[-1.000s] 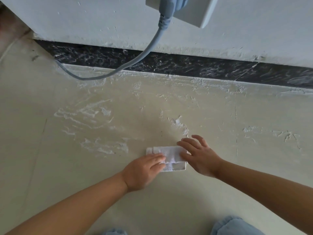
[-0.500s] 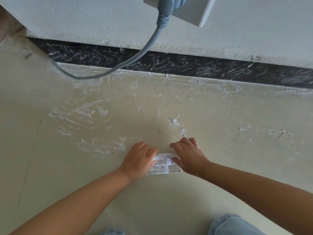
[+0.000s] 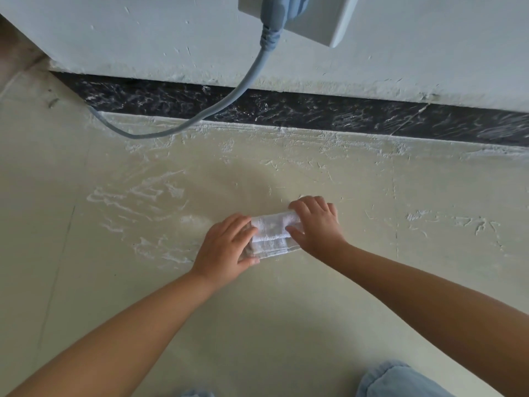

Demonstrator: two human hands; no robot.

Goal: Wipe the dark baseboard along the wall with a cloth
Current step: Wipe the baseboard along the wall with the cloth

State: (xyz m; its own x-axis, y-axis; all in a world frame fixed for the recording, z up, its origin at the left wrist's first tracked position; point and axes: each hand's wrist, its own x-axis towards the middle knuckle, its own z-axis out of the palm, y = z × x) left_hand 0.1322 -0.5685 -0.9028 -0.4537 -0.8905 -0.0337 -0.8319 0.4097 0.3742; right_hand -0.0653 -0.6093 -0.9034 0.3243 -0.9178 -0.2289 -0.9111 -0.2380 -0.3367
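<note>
A small white folded cloth (image 3: 273,233) lies on the pale floor, well in front of the wall. My left hand (image 3: 224,249) grips its left end, fingers over the top and thumb at the near edge. My right hand (image 3: 316,227) holds the right end, with fingers curled over the far edge and the thumb on top. The dark marbled baseboard (image 3: 315,113) runs along the foot of the white wall, streaked with white dust, and neither hand touches it.
A grey cable (image 3: 243,81) hangs from a plug in a white wall socket (image 3: 323,21), crosses the baseboard and loops onto the floor (image 3: 257,325) at the left. White plaster smears mark the floor. A knee in blue jeans (image 3: 400,379) shows at the bottom.
Both hands went from lying flat on the cloth to gripping its ends. The cloth is now bunched into a narrower, thicker fold between them.
</note>
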